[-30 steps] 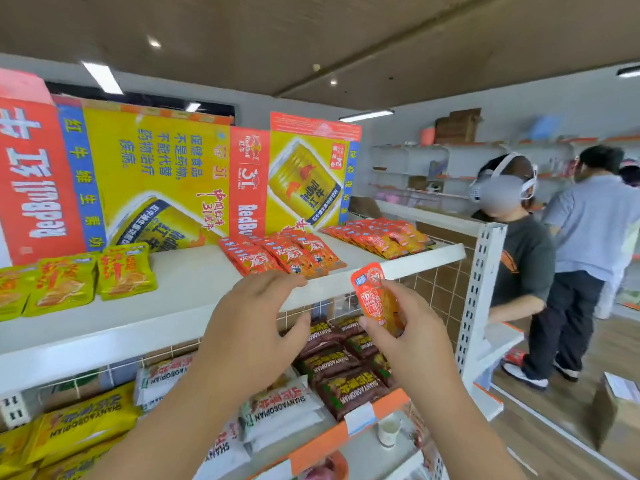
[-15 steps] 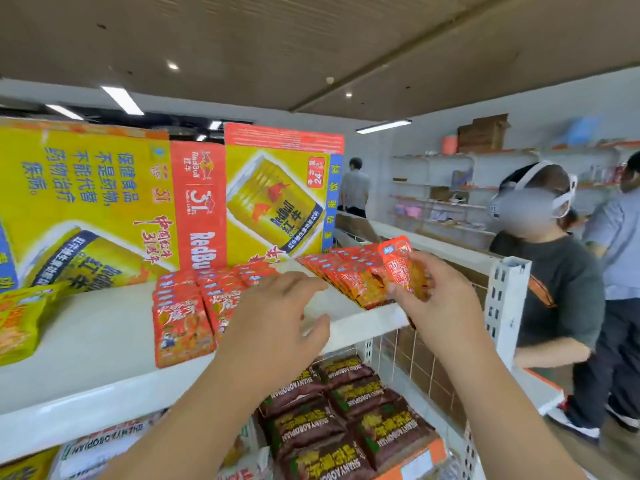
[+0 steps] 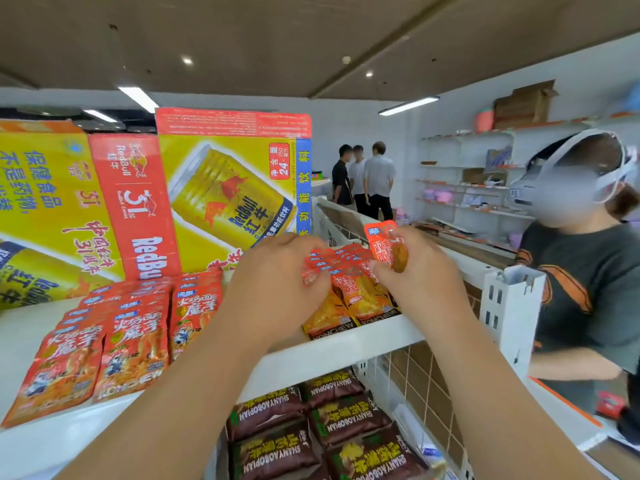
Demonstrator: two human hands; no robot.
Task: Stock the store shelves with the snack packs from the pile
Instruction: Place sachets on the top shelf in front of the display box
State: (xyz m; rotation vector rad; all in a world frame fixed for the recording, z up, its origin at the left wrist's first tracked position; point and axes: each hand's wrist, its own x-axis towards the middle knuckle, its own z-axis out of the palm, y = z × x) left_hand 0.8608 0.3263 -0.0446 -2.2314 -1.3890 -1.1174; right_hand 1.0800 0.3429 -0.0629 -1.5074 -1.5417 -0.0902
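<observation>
Right grip [image 3: 422,282]: thumb and fingers pinched on one orange snack pack [image 3: 382,242], which I see held upright just above the right end of the top shelf [image 3: 346,344]. Left grip [image 3: 277,282]: fingers curled down onto the row of orange packs [image 3: 360,299], which lie overlapped directly beneath both grips; I cannot tell whether it holds one or only presses. Left of my left grip, same shelf: rows of red packs [image 3: 131,341], flat and overlapped, reaching the front edge. Behind the grips and the rows: a yellow-and-red Red Bull carton [image 3: 228,188] standing on the shelf. Below the grips, under that shelf: dark brown packs [image 3: 346,417] in rows, lettered SHANYAOBOPIAN. Right of my right grip, past the white shelf upright [image 3: 512,306]: a person in a dark T-shirt [image 3: 588,289]. Far behind the grips: three people [image 3: 363,178] standing together beside white wall shelves [image 3: 478,188].
</observation>
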